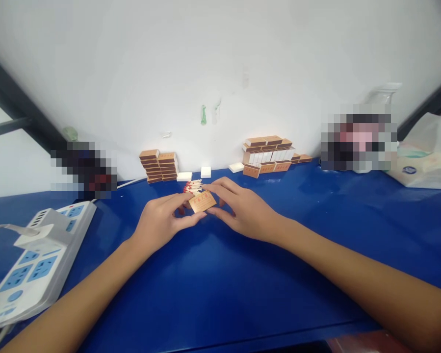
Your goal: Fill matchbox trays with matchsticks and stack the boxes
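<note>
A tan matchbox (202, 202) with reddish lettering is held between my two hands above the blue table. My left hand (163, 215) grips its left end, thumb along the lower edge and fingers behind. On the right end, my right hand (240, 206) closes with thumb below and fingers above. Just behind the box lies a heap of loose matches (193, 186) with red heads. Small white trays (184, 176) sit beyond the matches by the wall, and another white tray (206, 171) stands to their right.
Stacked matchboxes (158, 166) rise at the back left, and a bigger matchbox stack (268, 156) stands at the back right. A white power strip (58, 264) with a plugged-in charger takes up the left side. A plastic bag (426, 152) rests at the far right.
</note>
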`<action>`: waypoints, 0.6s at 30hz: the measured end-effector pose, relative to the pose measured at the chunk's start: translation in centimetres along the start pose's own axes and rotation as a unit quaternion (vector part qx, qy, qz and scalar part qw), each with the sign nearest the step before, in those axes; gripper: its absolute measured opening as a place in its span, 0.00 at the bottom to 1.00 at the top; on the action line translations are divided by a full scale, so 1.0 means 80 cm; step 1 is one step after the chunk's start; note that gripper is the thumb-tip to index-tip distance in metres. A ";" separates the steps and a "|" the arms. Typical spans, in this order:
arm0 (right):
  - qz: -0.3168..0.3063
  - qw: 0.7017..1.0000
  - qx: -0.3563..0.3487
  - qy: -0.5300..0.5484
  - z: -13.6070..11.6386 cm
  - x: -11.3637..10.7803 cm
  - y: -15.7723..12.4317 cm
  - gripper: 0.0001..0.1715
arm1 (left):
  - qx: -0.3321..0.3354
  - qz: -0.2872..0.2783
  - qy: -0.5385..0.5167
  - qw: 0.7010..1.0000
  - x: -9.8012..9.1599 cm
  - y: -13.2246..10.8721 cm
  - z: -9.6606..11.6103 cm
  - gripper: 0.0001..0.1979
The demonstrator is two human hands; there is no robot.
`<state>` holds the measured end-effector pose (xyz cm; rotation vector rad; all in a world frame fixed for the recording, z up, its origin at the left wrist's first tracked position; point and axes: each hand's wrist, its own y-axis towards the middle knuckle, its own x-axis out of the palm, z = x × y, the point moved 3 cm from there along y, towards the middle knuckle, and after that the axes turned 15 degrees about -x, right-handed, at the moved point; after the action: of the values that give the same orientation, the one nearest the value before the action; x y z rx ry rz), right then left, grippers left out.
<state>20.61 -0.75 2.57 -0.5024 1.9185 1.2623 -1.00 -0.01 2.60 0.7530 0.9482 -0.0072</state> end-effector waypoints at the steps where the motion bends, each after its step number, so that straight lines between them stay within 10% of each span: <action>1: -0.006 1.000 -0.003 -0.014 0.001 0.000 0.000 0.25 | 0.000 -0.001 0.001 1.000 0.000 0.000 0.000 0.19; 18: -0.042 0.992 -0.039 -0.109 0.001 0.000 -0.002 0.23 | 0.004 -0.005 -0.003 1.000 0.001 0.002 0.001 0.22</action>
<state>20.73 -0.74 2.46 -0.4606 1.6558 1.2870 -0.85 0.06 2.66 0.7554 0.9463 -0.0229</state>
